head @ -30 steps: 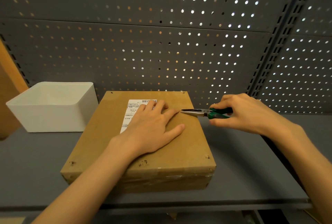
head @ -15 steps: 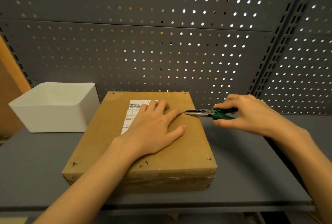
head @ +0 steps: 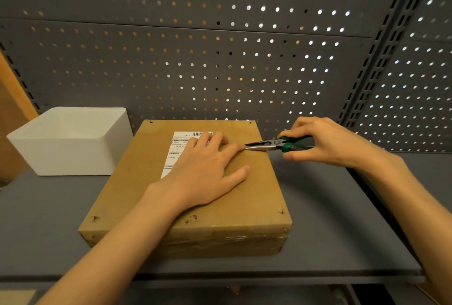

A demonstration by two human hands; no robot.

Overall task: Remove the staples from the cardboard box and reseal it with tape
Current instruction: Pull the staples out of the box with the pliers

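A flat brown cardboard box (head: 259, 197) lies on the grey shelf with a white shipping label (head: 179, 144) on its top. My left hand (head: 208, 170) rests flat on the box top, fingers spread and partly covering the label. My right hand (head: 327, 143) grips the green handles of long-nose pliers (head: 271, 145). The pliers' jaws point left, slightly parted, with their tips at the box top right next to my left index fingertip. Small staples or holes show near the corners (head: 281, 212) and front edge (head: 192, 218). Clear tape shines along the front face.
A white open bin (head: 102, 155) stands left of the box, at the back of the grey shelf (head: 337, 226). A perforated grey back panel rises behind. A wooden board edge shows at far left. The shelf's front edge runs just below the box.
My right hand has drawn the pliers slightly to the right, then brought them back left, and their jaws have parted a little. The left hand has stayed flat on the box.
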